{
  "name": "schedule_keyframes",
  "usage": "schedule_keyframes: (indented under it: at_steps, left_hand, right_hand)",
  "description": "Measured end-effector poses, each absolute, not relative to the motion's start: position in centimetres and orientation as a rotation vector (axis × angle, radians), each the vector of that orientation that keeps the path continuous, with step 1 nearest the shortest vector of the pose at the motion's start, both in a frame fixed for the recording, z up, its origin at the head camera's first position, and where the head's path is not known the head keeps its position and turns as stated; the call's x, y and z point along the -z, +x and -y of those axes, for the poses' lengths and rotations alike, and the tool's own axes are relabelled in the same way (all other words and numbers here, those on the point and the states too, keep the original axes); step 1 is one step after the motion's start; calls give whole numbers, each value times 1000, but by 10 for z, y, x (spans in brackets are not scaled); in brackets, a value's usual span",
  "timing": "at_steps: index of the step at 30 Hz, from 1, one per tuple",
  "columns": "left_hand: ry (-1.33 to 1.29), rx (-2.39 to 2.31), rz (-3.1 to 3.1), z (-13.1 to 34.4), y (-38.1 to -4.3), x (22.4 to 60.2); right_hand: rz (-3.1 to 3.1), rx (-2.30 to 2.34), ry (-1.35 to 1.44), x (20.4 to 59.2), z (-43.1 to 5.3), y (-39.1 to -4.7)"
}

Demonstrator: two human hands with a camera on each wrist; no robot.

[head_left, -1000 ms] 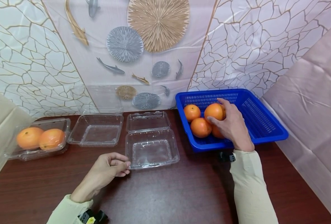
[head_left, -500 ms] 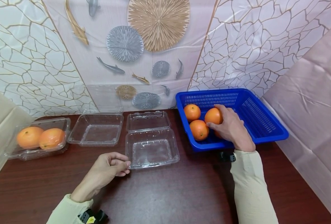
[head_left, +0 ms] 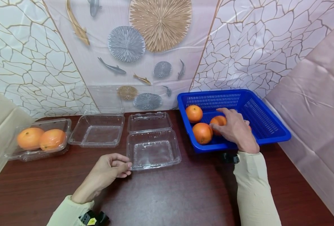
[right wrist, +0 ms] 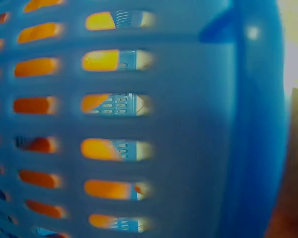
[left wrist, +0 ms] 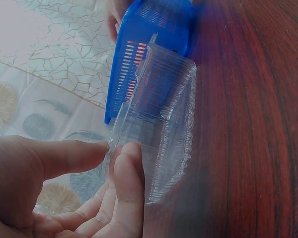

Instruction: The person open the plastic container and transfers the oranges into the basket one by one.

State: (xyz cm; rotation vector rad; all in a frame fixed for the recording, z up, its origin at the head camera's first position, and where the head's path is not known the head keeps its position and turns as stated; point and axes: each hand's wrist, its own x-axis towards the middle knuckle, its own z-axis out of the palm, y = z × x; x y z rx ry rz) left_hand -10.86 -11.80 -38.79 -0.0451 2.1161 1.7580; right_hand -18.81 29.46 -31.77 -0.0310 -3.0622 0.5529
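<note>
Right hand (head_left: 234, 128) arched at an orange (head_left: 220, 121) in the blue plastic basket (head_left: 281, 137).
Thumb and index stood apart, the orange between their tips — whether they pressed on it I could not tell; basket mesh filled the right wrist view. The round orange, with no long axis to match, lay left of the palm, on the thumb side; the right hand was much the nearer. Two other oranges (head_left: 202, 133) sat farther left in the basket. The left hand (head_left: 110, 169) pinched the near-left corner of an open clear clamshell (head_left: 155, 153) — on the table (head_left: 183, 194), left of the basket.
</note>
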Motion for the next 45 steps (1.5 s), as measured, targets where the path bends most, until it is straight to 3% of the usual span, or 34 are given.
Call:
schedule_keyframes:
  at_steps: [24, 34, 45]
  left_hand:
    - [-62, -1756, -2127, 116, -109, 387]
    - [-67, -1763, -2143, 115, -109, 387]
    - [-58, -1811, -2117, 113, -108, 390]
  right_hand:
    - [3011, -600, -30, 312, -290, -185]
    - [2905, -678, 229, 304, -253, -182]
    - [2705, -806, 572, 325, -188, -176]
